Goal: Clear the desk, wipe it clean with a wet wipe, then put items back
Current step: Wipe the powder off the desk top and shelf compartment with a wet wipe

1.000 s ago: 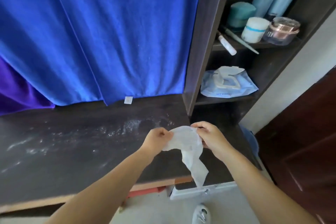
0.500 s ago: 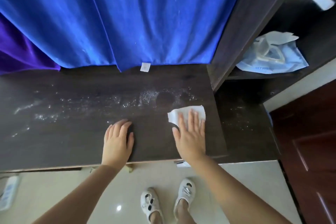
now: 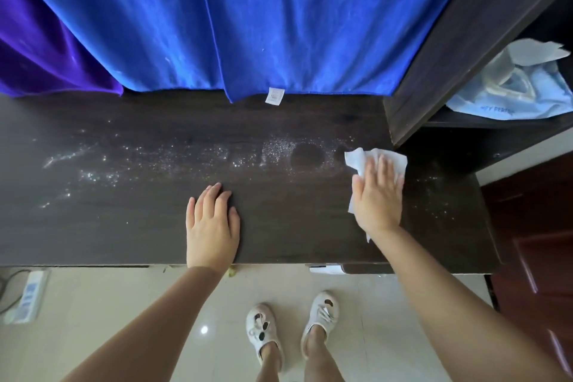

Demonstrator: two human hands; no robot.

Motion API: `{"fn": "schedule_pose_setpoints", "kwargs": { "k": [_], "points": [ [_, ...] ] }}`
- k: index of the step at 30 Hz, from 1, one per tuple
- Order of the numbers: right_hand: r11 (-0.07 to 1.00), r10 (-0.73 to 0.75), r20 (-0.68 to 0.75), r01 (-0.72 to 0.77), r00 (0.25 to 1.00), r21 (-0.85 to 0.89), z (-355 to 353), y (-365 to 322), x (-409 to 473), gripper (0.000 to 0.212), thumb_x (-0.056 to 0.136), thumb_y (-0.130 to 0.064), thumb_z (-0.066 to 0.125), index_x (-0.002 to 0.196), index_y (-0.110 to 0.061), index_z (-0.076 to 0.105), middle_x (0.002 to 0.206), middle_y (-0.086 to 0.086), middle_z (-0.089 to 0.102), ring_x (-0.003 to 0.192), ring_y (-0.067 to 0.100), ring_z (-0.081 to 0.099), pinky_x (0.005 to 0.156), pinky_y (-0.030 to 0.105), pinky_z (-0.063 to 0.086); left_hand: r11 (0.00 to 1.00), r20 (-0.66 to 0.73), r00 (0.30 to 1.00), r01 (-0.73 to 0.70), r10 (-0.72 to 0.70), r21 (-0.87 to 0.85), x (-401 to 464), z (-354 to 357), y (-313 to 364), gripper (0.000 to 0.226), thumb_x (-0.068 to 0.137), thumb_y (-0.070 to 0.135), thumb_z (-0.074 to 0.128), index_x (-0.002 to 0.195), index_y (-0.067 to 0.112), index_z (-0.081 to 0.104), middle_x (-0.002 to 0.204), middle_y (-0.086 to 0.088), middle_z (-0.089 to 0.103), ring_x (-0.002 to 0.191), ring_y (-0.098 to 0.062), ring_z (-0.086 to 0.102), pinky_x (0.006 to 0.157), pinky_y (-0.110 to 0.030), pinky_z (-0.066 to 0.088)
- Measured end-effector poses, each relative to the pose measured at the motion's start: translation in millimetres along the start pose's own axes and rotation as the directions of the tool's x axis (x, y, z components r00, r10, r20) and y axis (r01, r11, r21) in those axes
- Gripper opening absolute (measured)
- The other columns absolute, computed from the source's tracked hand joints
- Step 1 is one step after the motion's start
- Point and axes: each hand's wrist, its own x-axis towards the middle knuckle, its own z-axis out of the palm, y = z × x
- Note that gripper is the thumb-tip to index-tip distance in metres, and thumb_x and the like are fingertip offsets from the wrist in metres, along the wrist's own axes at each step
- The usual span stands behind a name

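Observation:
A dark wooden desk carries a band of white dusty specks across its middle and two clean round marks near the right. My right hand lies flat with straight fingers on a white wet wipe, pressing it onto the desk's right part beside the shelf post. My left hand rests flat on the bare desk near its front edge, holding nothing.
A blue cloth and a purple cloth hang behind the desk. A dark shelf unit at the right holds a pale blue wipe pack. A power strip lies on the tiled floor at the left. A dark red door stands at the right.
One second ago both hands held the wipe in the air. Both then came down onto the desk, and my right hand has since slid the wipe farther back and right.

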Motion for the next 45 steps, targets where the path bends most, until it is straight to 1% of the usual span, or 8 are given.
{"fn": "schedule_pose_setpoints", "kwargs": {
  "k": [9,15,20,26,32,37,43,45],
  "points": [
    [0.539,-0.841,0.118,0.837,0.528,0.095,22,-91,-46,0.05,0.096,-0.04,0.029,0.137,-0.014,0.043,0.147,0.008,0.04,0.138,0.024,0.033,0.114,0.04,0.015,1.0,0.006,1.0,-0.002,0.002,-0.015,-1,0,-2,0.048,0.091,0.029,0.023,0.114,0.006,0.057,0.131,-0.012,0.053,0.127,-0.028,0.042,0.111,-0.048,0.023],
    [0.958,-0.279,0.046,0.282,0.959,-0.061,0,19,17,0.065,0.093,-0.038,-0.001,0.145,-0.008,0.023,0.156,0.013,0.017,0.145,0.026,0.011,0.118,0.049,0.008,1.0,-0.011,1.0,-0.019,0.019,0.001,0,0,-2,0.045,0.09,0.028,0.027,0.112,0.004,0.059,0.128,-0.014,0.055,0.124,-0.031,0.046,0.11,-0.049,0.027],
    [0.994,-0.095,0.059,0.092,0.994,0.052,12,-96,43,0.057,0.099,-0.039,0.02,0.147,-0.009,0.015,0.157,0.015,0.007,0.146,0.026,0.002,0.118,0.045,-0.003,1.0,-0.024,1.0,-0.017,0.016,-0.006,0,2,-2,0.045,0.09,0.029,0.028,0.115,0.005,0.057,0.13,-0.013,0.054,0.125,-0.03,0.044,0.111,-0.047,0.024],
    [0.524,-0.84,0.233,0.844,0.491,0.112,14,-110,-6,0.058,0.096,-0.046,0.016,0.147,-0.017,0.019,0.157,0.006,0.013,0.145,0.019,0.006,0.118,0.036,-0.005,0.999,-0.058,0.998,0.039,-0.039,-0.012,-2,1,-2,0.045,0.09,0.028,0.028,0.118,0.003,0.052,0.13,-0.014,0.051,0.123,-0.03,0.044,0.112,-0.047,0.021],
    [0.974,-0.221,0.025,0.222,0.975,-0.039,-1,-5,76,0.059,0.099,-0.041,0.013,0.146,-0.006,0.02,0.158,0.01,0.01,0.145,0.024,0.009,0.118,0.045,0.006,0.999,-0.046,0.999,-0.013,0.014,0.031,0,4,-2,0.041,0.089,0.025,0.031,0.111,0.003,0.057,0.126,-0.016,0.054,0.122,-0.029,0.04,0.109,-0.054,0.024],
    [0.994,-0.085,0.02,0.084,0.996,0.07,10,-107,93,0.059,0.098,-0.04,0.021,0.147,-0.008,0.013,0.157,0.017,0.007,0.145,0.028,0.004,0.118,0.047,0.002,1.0,-0.055,0.998,-0.018,0.02,0.023,-1,6,-4,0.042,0.09,0.025,0.03,0.113,0.002,0.056,0.127,-0.016,0.053,0.123,-0.029,0.038,0.11,-0.054,0.023],
    [0.457,-0.874,0.23,0.885,0.428,0.088,19,-143,23,0.058,0.097,-0.043,0.024,0.147,-0.014,0.017,0.158,0.006,0.01,0.146,0.019,0.005,0.118,0.037,-0.004,0.999,-0.098,0.995,0.028,-0.031,-0.027,-3,4,-2,0.039,0.086,0.019,0.03,0.11,0.002,0.055,0.125,-0.017,0.052,0.118,-0.027,0.038,0.11,-0.052,0.024],
    [0.506,-0.857,0.158,0.86,0.491,0.071,13,-103,42,0.063,0.092,-0.046,0.014,0.146,-0.015,0.019,0.157,0.004,0.014,0.145,0.018,0.009,0.118,0.035,-0.001,0.999,-0.082,0.996,0.027,-0.029,-0.024,-3,3,-1,0.04,0.085,0.018,0.029,0.11,0.0,0.056,0.124,-0.019,0.052,0.118,-0.032,0.041,0.109,-0.053,0.025]
  ]
}}
